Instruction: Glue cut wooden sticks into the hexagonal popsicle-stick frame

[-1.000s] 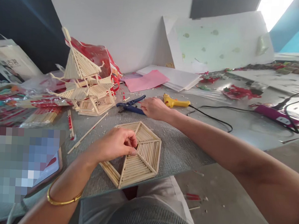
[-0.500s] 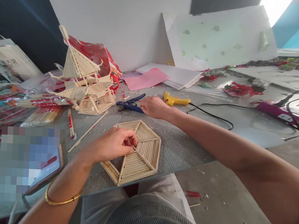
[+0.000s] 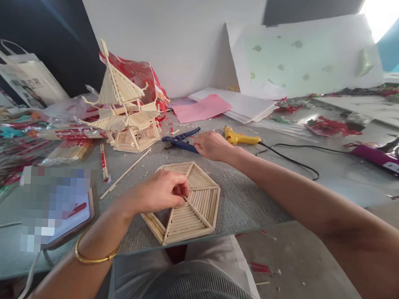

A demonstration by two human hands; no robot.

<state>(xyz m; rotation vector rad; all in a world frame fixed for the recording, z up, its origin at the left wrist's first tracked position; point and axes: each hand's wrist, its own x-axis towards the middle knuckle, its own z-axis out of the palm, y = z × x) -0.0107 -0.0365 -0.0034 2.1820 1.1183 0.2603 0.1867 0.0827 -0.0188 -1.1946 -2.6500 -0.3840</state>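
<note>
A flat, many-sided panel of thin wooden sticks (image 3: 190,222) lies on the table near its front edge. My left hand (image 3: 164,190) is closed in a pinch over the panel's middle, hiding part of it; whatever is between the fingertips is too small to make out. One section at the panel's lower left shows a dark gap. Farther back, my right hand (image 3: 211,145) has its fingers curled at the handle end of blue-handled pliers (image 3: 183,142). A yellow glue gun (image 3: 242,137) lies just right of that hand, its black cord running right.
A tiered stick pagoda model (image 3: 124,114) stands at the back left, near bagged sticks (image 3: 67,151). A loose stick (image 3: 126,174) lies left of the panel, beyond a tablet-like screen (image 3: 72,214). Pink paper (image 3: 201,108) and white sheets (image 3: 242,105) lie behind; a purple power strip (image 3: 379,158) is at right.
The whole view has shifted, so things appear slightly farther right. Both hands keep their places, the left over the panel and the right at the pliers.
</note>
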